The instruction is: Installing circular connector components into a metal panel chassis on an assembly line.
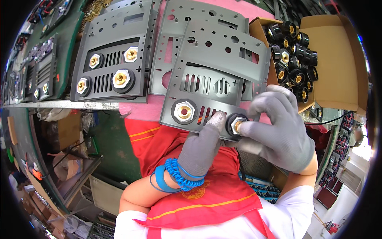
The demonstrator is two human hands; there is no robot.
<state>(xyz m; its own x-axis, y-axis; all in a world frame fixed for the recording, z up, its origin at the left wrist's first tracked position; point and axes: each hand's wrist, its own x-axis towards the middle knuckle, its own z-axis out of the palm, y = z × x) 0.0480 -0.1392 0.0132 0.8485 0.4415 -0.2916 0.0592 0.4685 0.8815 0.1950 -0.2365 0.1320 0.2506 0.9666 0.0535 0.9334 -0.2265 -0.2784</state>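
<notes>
The right hand [278, 127], in a grey glove, pinches a black socket [237, 124] with a brass centre between thumb and fingers, at the lower right corner of a grey panel [219, 67]. The left hand [203, 145], also gloved, with a blue coiled strap [177, 175] at the wrist, is closed against the panel's lower edge, fingers touching beside that socket. A second socket [184, 111] sits at the panel's lower left. More panels [115, 51] lie behind. A cardboard box [338, 59] of sockets stands to the right.
</notes>
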